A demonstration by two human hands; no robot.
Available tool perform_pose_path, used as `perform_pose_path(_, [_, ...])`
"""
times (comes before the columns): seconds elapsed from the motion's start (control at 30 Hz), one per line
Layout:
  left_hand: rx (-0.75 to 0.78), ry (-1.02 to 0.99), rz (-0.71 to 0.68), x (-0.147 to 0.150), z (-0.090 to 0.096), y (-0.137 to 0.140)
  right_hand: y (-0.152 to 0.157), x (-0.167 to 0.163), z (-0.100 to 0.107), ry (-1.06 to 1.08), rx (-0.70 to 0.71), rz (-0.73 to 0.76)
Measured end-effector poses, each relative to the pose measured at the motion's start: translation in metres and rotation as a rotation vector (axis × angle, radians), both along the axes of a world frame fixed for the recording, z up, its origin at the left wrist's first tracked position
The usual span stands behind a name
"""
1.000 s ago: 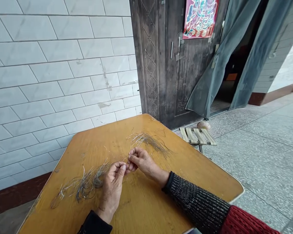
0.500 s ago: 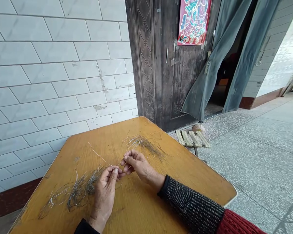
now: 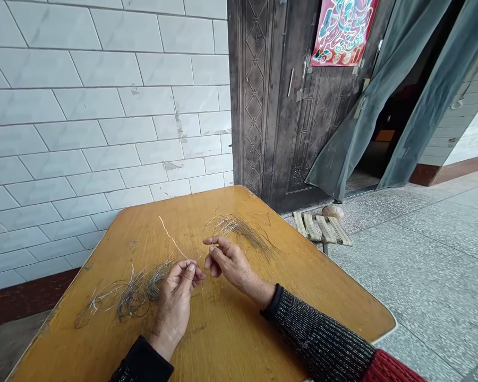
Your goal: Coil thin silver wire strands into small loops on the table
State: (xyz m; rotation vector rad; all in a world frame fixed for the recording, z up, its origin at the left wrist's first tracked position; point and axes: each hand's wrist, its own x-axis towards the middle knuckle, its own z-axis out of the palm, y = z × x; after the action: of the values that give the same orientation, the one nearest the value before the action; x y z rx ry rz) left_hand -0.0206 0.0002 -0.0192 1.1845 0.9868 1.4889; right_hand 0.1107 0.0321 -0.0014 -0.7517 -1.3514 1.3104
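Our left hand [image 3: 176, 301] has its grip pinched on a thin wire strand [image 3: 170, 238], thumb against fingertips; the strand slants up and away to the left above the desk [image 3: 227, 334]. Our right hand [image 3: 234, 264] is just beside it, apart from the left fingertips, its index finger stretched out and the others bent; we cannot tell whether that grip has a fine wire in it. Just left of our left hand we see a tangled wire bundle [image 3: 128, 301] on the desk, and beyond our right hand a looser, fanned-out wire bundle [image 3: 245, 232] lies near the far right edge.
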Motion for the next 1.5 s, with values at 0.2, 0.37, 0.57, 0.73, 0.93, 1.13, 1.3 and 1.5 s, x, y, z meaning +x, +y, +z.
perform_pose_path(0.2, [-0.008,0.001,0.032,0.0,-0.003,0.002,-0.002,0.0,-0.007,-0.156,0.167,-0.047])
perform_pose_path(0.37, [0.0,0.038,0.052,0.002,-0.004,-0.001,-0.003,0.002,-0.01,-0.346,0.31,-0.223])
perform_pose_path(0.57, [0.004,0.032,0.07,0.003,-0.003,0.0,-0.003,0.007,-0.007,-0.414,0.383,-0.15])
perform_pose_path(0.73, [-0.015,0.052,0.056,0.004,-0.001,-0.003,-0.003,0.008,-0.007,-0.4,0.352,-0.19])
perform_pose_path(0.93, [0.007,0.062,0.003,0.006,0.003,-0.008,-0.002,0.006,-0.01,-0.293,0.277,-0.213])
perform_pose_path(1.13, [-0.015,0.01,0.003,0.003,0.006,-0.005,0.004,0.003,-0.016,-0.179,0.133,-0.204])
perform_pose_path(1.3, [-0.114,-0.175,-0.106,0.002,0.006,-0.002,0.006,0.001,-0.017,-0.088,0.061,-0.202])
perform_pose_path(1.5, [-0.159,-0.282,-0.135,0.002,0.006,-0.001,0.006,0.007,-0.014,-0.219,0.198,-0.203])
